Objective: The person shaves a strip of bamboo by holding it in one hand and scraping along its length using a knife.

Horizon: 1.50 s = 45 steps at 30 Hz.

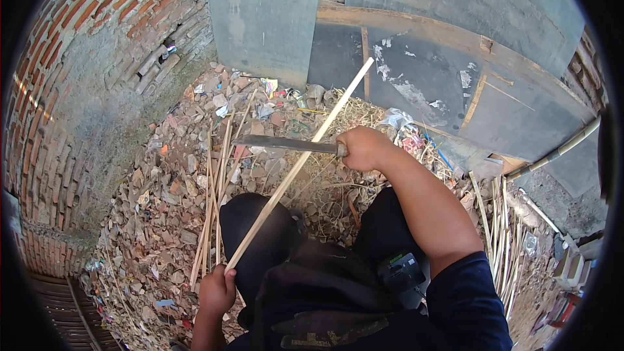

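My left hand (217, 291) is closed round the near end of a long pale bamboo strip (279, 193), which slants up and away to the right across my left knee. In my right hand (368, 149) is the handle of a machete (286, 143). Its dark blade points left and crosses the strip beyond its middle; whether the edge touches the strip I cannot tell. Several more bamboo strips (209, 221) lie on the ground left of my knee. Thin curled shavings (354, 114) are heaped beyond my right hand.
Broken brick and litter (162, 221) cover the ground around my legs. A brick wall (71, 91) rises at the left, and grey panels (266, 19) stand ahead. Another bundle of strips (499, 234) lies at the right. A small black device (402, 277) is beside my right thigh.
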Each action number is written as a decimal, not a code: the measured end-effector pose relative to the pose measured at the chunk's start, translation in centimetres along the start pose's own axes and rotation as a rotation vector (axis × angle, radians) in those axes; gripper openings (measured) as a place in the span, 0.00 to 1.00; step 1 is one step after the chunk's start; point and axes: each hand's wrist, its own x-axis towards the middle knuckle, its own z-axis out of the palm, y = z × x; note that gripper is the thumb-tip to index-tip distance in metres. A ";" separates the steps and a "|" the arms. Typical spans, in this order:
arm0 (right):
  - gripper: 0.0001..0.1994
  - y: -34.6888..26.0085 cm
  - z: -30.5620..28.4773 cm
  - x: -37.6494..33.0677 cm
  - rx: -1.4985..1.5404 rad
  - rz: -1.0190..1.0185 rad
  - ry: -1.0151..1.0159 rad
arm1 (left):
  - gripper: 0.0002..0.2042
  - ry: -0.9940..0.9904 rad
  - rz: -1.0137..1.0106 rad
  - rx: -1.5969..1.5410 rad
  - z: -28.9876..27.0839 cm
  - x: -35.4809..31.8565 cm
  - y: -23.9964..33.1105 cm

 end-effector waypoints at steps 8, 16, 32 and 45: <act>0.14 2.4 0.1 1.2 0.016 0.020 -0.195 | 0.16 0.039 0.064 -0.049 0.8 1.2 -0.5; 0.15 -4.4 -0.3 -2.1 -0.171 -0.156 -0.069 | 0.17 0.029 0.029 -0.143 1.4 -0.5 -0.8; 0.14 -3.0 -0.7 -1.3 -0.183 -0.149 -0.049 | 0.15 0.029 0.002 -0.087 0.7 -0.2 0.4; 0.14 -0.4 0.0 -0.1 -0.026 -0.089 0.052 | 0.16 -0.018 -0.016 -0.167 0.1 0.2 0.3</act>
